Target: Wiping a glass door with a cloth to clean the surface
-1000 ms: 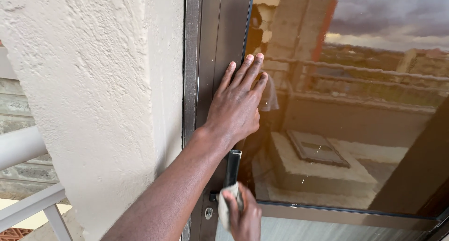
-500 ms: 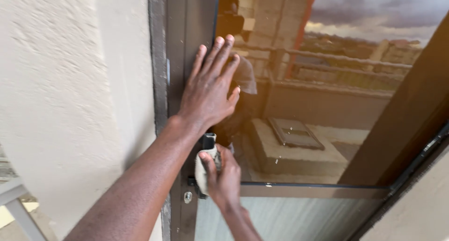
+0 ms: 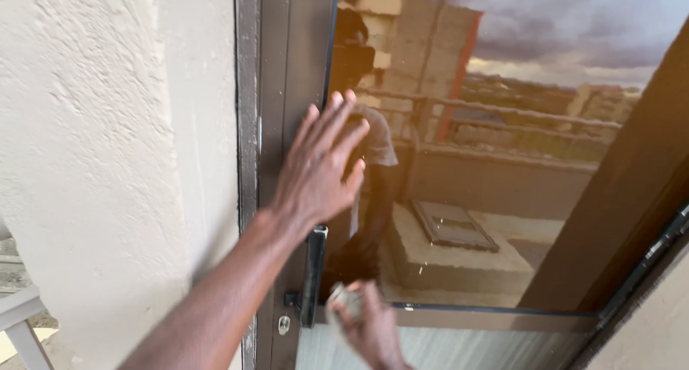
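R hand point(image 3: 366, 327) blurred, cloth point(image 3: 347, 298) indistinct; door handle point(image 3: 313, 273) top behind L wrist.

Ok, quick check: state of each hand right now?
Left hand: open, flat against the door frame.
Right hand: blurred, closed on a pale cloth.

No packages, labels, signs or screens show anywhere in view.

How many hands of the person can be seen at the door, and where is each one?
2. The left hand lies flat and open on the dark door frame, above the handle. The right hand is lower, by the glass, holding a crumpled cloth.
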